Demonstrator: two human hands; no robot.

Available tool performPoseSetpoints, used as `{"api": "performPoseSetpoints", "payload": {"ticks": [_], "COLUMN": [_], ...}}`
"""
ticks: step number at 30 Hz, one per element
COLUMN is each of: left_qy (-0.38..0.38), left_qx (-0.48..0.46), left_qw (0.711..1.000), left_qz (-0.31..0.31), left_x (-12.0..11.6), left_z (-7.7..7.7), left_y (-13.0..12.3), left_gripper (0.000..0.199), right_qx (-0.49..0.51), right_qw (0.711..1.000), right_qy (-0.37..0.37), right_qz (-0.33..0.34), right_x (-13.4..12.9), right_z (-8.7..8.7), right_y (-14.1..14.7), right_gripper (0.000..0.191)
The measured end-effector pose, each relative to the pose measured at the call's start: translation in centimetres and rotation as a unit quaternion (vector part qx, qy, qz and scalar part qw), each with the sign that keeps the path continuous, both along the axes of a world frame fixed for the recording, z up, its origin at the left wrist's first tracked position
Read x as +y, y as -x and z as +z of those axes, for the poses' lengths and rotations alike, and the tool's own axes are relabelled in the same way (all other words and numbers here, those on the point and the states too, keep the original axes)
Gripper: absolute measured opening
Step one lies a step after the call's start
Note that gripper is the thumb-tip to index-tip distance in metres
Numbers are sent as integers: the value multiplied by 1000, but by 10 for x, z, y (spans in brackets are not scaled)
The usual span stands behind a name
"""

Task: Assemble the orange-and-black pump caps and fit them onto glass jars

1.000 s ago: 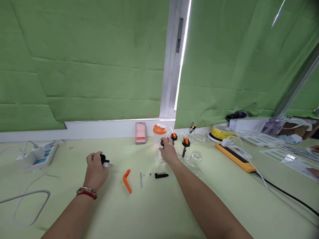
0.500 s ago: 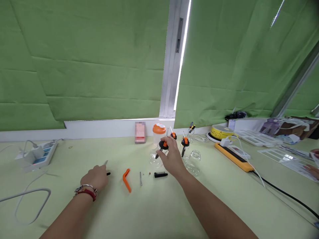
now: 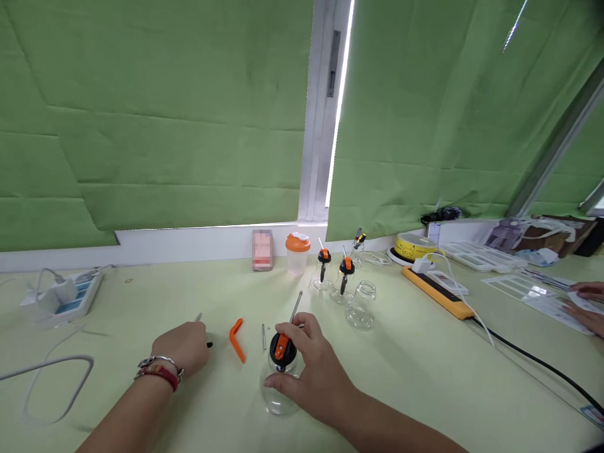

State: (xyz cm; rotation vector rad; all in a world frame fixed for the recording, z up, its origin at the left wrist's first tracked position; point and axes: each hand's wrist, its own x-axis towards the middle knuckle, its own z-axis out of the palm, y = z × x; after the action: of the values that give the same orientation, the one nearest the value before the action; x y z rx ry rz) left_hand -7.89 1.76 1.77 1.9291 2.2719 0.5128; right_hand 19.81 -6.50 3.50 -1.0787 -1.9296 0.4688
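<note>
My right hand [image 3: 314, 371] is wrapped round the neck of a clear glass jar [image 3: 279, 402], which has a black and orange lid [image 3: 283, 350] with a metal rod pointing up. Over the table at the left, my left hand [image 3: 182, 347] is closed, a thin metal tip [image 3: 199, 317] and a short black end poking out from it; the rest is hidden. Between the hands lie an orange bent handle [image 3: 236, 340] and a metal pin [image 3: 263, 336]. Two jars with similar lids [image 3: 346, 265] stand behind, beside an open glass jar [image 3: 362, 306].
An orange-lidded cup [image 3: 297, 255] and a pink box [image 3: 262, 250] stand near the wall. An orange power strip [image 3: 438, 292] lies at right, a white one [image 3: 85, 296] at left. Another person's hands [image 3: 585, 308] show at the right edge.
My right hand has brought the lidded jar from beside the other jars toward the near edge. The black spring part is now out of sight. My left hand has barely moved.
</note>
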Motion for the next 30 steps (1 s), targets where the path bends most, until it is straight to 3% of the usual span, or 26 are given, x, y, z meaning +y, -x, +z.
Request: {"api": "performPoseSetpoints", "payload": {"ticks": [3,5,8,11,14,16,18,22,27,30], "left_qy": [36,19,-128,-138,-82,-44,-12,47,145,208], "left_qx": [45,67,-14,-224,-316,-343,-379,-477,-633,-655], "left_qw": [998,997,986,918,866,849,830,775,640,607], "left_qz": [-19,-27,-104,-297,-379,-400,-410,-413,-411,-399], "left_x": [-7,-16,-34,-54,-65,-68,-68,-65,-58,-53], "left_z": [15,28,40,40,33,29,27,26,20,16], "left_y": [-13,-29,-60,-85,-97,-100,-102,-102,-96,-92], "left_gripper": [23,31,35,38,51,59,55,45,46,42], "right_qx": [2,1,-6,9,87,155,192,289,356,347], "right_qw": [999,997,995,997,996,986,974,920,874,860], "right_qy": [-55,-82,-94,-64,-5,31,86,264,325,368], "right_qz": [1,6,24,52,11,-59,-90,-6,60,61], "right_x": [3,4,2,1,10,23,38,54,47,46], "right_z": [-10,-15,-18,-13,-4,2,4,2,1,-4], "right_y": [5,8,9,3,-10,-21,-32,-38,-31,-28], "right_gripper": [71,75,76,66,39,30,36,46,43,43]}}
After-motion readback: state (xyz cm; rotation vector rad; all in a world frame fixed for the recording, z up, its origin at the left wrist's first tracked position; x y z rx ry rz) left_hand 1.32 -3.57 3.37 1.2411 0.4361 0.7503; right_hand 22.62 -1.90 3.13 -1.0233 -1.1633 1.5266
